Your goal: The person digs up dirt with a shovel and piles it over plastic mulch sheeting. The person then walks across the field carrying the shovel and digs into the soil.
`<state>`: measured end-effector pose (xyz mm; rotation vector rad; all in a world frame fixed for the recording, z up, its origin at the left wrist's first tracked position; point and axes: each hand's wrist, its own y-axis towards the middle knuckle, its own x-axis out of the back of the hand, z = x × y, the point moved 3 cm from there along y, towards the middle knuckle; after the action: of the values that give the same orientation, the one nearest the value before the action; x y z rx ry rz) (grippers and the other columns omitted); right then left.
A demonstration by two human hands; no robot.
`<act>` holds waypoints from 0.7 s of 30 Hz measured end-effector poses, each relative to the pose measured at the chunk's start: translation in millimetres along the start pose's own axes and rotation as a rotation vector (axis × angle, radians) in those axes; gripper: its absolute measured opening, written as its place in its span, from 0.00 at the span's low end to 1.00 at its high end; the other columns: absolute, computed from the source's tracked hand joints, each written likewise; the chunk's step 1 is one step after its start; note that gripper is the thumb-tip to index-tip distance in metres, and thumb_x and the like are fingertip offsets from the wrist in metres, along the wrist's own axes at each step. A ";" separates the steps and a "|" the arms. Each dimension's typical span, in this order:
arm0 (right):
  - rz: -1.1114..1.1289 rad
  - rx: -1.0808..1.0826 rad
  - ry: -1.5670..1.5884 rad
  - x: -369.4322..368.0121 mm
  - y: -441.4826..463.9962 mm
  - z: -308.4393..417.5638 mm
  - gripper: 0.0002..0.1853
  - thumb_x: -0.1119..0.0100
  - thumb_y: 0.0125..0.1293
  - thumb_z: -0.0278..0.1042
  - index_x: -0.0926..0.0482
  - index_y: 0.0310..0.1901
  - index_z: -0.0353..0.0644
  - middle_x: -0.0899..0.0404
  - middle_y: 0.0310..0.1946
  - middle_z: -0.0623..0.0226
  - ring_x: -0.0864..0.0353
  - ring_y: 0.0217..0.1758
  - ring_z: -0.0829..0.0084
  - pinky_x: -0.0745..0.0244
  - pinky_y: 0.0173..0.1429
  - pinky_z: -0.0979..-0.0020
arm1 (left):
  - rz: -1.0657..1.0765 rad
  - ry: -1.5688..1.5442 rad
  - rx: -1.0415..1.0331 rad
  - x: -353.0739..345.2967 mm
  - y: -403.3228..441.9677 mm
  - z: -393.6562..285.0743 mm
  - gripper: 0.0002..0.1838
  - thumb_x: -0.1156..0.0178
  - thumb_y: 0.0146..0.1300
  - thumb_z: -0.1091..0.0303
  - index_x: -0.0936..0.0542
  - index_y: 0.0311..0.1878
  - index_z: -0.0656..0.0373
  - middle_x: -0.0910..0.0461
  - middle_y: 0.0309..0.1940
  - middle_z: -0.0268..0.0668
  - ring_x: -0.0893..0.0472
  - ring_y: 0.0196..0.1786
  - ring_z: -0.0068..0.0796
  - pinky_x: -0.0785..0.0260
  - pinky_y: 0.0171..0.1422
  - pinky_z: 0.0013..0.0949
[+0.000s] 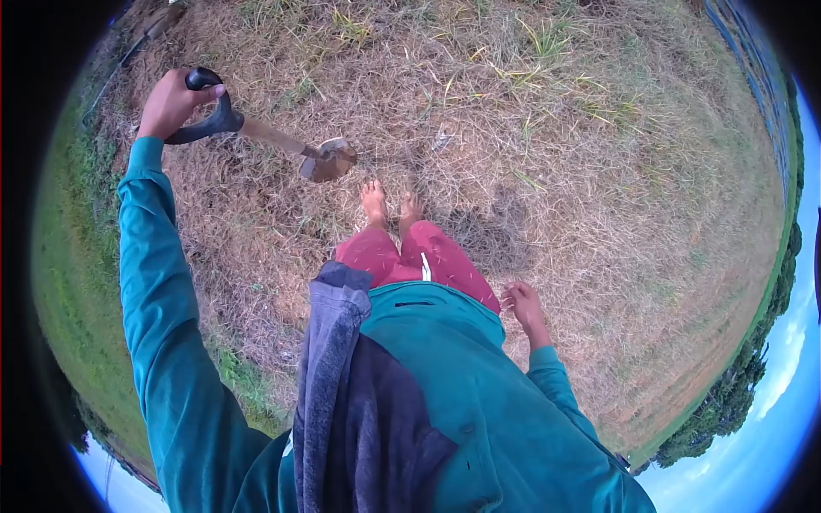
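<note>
My left hand is closed round the black D-shaped grip of a shovel, out at the upper left. Its short wooden shaft slants toward my feet, and the soil-stained metal blade is over the dry grass just ahead of my bare feet. My right hand hangs by my right thigh, its fingers loosely bent and apart with nothing in them.
Dry cut grass covers the ground, with green tufts at the top. Dark blue sheeting or pipes run along the right edge. A thin blue hose lies at the upper left. A dark grey cloth hangs down my front.
</note>
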<state>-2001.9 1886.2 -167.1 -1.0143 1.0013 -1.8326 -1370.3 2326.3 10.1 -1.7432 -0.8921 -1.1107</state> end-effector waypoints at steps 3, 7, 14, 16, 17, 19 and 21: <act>0.021 -0.016 -0.084 21.9 9.4 2.7 0.09 0.50 0.73 0.34 0.23 0.46 0.39 0.19 0.31 0.66 0.21 0.29 0.76 0.27 0.31 0.73 | 0.001 0.005 0.076 -2.0 2.6 -5.3 0.25 0.29 0.52 0.42 0.13 0.40 0.57 0.19 0.22 0.39 0.19 0.26 0.35 0.31 0.36 0.41; -0.079 0.006 -0.136 78.7 26.5 10.8 0.10 0.49 0.73 0.35 0.22 0.45 0.39 0.19 0.31 0.66 0.23 0.28 0.77 0.28 0.31 0.73 | -0.035 0.020 0.091 0.0 5.7 -16.2 0.26 0.29 0.52 0.42 0.13 0.40 0.58 0.20 0.21 0.39 0.20 0.25 0.35 0.31 0.35 0.42; -0.155 0.214 -0.003 117.1 19.8 60.8 0.08 0.48 0.72 0.33 0.22 0.44 0.38 0.19 0.29 0.67 0.25 0.25 0.80 0.30 0.28 0.77 | -0.047 0.061 0.073 -4.1 7.8 -44.2 0.32 0.32 0.54 0.36 0.15 0.34 0.63 0.22 0.19 0.43 0.21 0.24 0.39 0.30 0.34 0.43; -0.124 0.253 0.051 115.8 29.9 55.1 0.08 0.48 0.73 0.32 0.22 0.45 0.39 0.19 0.30 0.66 0.24 0.26 0.79 0.30 0.28 0.77 | -0.024 0.071 0.171 -9.3 16.7 -50.1 0.35 0.35 0.54 0.32 0.14 0.36 0.62 0.20 0.22 0.47 0.18 0.28 0.45 0.29 0.38 0.48; -0.121 0.240 0.060 110.0 31.9 49.1 0.08 0.48 0.73 0.32 0.22 0.45 0.39 0.19 0.29 0.66 0.24 0.26 0.79 0.30 0.28 0.77 | -0.031 0.078 0.175 -10.6 17.3 -51.6 0.35 0.35 0.54 0.32 0.14 0.35 0.63 0.20 0.22 0.47 0.18 0.28 0.46 0.29 0.38 0.48; -0.090 0.202 0.033 96.8 36.9 23.9 0.09 0.50 0.73 0.34 0.22 0.46 0.42 0.18 0.31 0.66 0.21 0.29 0.77 0.28 0.31 0.76 | -0.038 0.104 0.176 -11.9 20.6 -52.0 0.36 0.35 0.54 0.31 0.15 0.34 0.64 0.20 0.22 0.47 0.18 0.29 0.46 0.29 0.38 0.48; -0.032 0.088 -0.041 85.4 40.4 -8.2 0.09 0.49 0.73 0.35 0.22 0.46 0.42 0.18 0.31 0.66 0.20 0.30 0.76 0.27 0.31 0.75 | -0.078 0.045 0.149 -11.5 12.7 -57.2 0.39 0.35 0.53 0.30 0.16 0.32 0.67 0.20 0.22 0.47 0.18 0.28 0.46 0.28 0.38 0.48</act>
<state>-2029.5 1797.0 -183.5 -1.0164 0.8770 -1.8574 -1381.1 2267.5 9.1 -1.5676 -0.9971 -1.1006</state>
